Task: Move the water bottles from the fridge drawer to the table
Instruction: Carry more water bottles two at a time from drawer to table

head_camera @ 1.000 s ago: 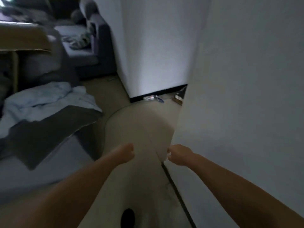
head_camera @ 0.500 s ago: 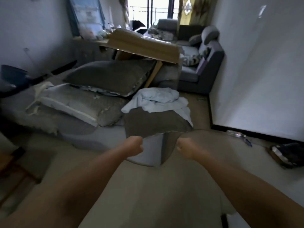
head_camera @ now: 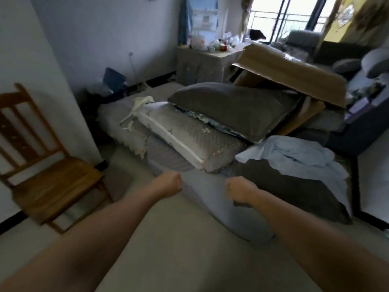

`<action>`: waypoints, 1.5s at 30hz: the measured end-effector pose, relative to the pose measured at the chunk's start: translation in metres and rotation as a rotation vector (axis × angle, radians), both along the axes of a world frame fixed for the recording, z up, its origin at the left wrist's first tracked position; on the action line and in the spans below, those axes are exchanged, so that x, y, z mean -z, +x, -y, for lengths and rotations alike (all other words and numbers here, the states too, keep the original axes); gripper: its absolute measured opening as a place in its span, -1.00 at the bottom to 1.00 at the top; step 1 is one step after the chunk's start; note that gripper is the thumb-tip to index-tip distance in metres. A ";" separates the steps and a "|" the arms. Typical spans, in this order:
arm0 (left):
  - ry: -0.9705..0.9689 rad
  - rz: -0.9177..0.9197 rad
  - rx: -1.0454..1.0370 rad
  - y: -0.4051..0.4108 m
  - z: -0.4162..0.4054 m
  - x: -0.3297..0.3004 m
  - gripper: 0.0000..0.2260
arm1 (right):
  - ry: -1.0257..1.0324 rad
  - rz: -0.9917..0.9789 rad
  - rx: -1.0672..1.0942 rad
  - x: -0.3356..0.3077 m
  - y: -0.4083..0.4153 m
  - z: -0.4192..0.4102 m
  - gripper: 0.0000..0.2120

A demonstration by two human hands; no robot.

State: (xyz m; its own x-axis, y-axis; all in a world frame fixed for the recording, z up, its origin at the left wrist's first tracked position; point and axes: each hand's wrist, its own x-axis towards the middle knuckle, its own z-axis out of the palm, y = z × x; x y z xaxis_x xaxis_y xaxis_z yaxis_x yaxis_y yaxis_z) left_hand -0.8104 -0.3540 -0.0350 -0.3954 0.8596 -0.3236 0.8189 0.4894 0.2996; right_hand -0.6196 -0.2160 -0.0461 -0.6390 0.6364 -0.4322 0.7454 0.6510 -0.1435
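From the head view, both arms reach forward over a pale floor (head_camera: 168, 249). The left hand (head_camera: 170, 183) is balled into a fist, fingers curled in together, nothing in it. The right hand (head_camera: 239, 191) looks the same — knuckles forward, fingers tucked in, holding nothing that can be seen; a dark patch just under its wrist is too blurred to name. The two fists hover side by side, apart from each other.

No bottles, fridge drawer or task table can be made out here, so their place cannot be told.

Near left stands a wooden chair (head_camera: 48, 182) against a white wall (head_camera: 25, 49). Beyond the hands lies a low mattress (head_camera: 221, 199) piled with bedding: a quilted pillow (head_camera: 189, 140), a dark grey pillow (head_camera: 229, 106) lying partly on top of it, and to the right a pale blue cloth (head_camera: 294, 154) draped over a dark blanket (head_camera: 294, 190). Behind the pile leans a flattened cardboard box (head_camera: 294, 74). Far back, a cabinet (head_camera: 200, 62) carries small cluttered items — too blurred to tell — and a bright window (head_camera: 290, 15) glows at far right, above a grey sofa (head_camera: 362, 66).
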 end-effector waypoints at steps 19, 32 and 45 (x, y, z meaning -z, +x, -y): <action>0.046 0.112 -0.760 -0.304 0.152 0.024 -0.84 | -0.103 -0.052 -0.757 0.027 -0.466 0.069 -0.75; 0.029 0.125 -1.378 -0.401 0.375 0.054 -0.67 | -0.106 0.023 -1.306 0.047 -0.678 0.319 -0.74; 0.055 0.107 -1.624 -0.475 0.649 0.044 -0.69 | -0.131 0.012 -1.491 0.037 -0.773 0.605 -0.68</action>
State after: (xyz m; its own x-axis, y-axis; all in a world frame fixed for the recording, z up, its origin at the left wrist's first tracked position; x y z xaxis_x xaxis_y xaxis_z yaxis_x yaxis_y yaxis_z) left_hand -1.2850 -1.0031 -0.0787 -0.8259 -0.4046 -0.3927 -0.5434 0.7568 0.3632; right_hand -1.3928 -0.8214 -0.0831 -0.6451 -0.6226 -0.4430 -0.5730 0.7777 -0.2586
